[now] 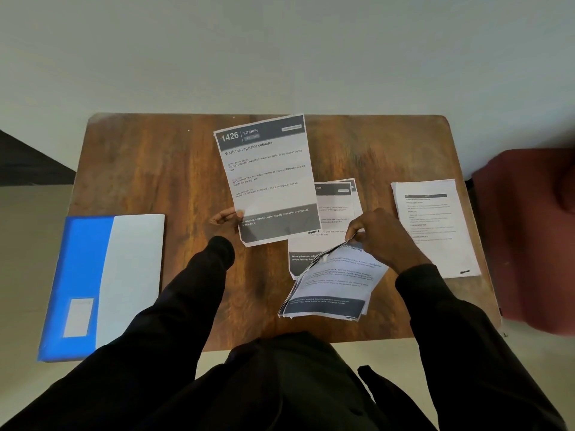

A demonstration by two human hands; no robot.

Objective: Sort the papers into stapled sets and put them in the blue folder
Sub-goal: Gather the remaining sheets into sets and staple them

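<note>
Table (140,169) of dark wood carries everything. Blue folder (84,275) lies at the table's left front corner, partly past its edge. A white stack of papers (435,228) lies flat at the table's right side. Over the table's middle, a printed sheet (267,178) is raised, its lower corner pinched by the left hand (225,217). Nearer the table's front, a curled bundle of sheets (329,287) is gripped at its top by the right hand (379,234).

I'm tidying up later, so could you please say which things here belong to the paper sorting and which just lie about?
Job: kitchen sheet in left hand; bundle in right hand; middle pile; right stack; blue folder.
Lying about: maroon object beside the table.
</note>
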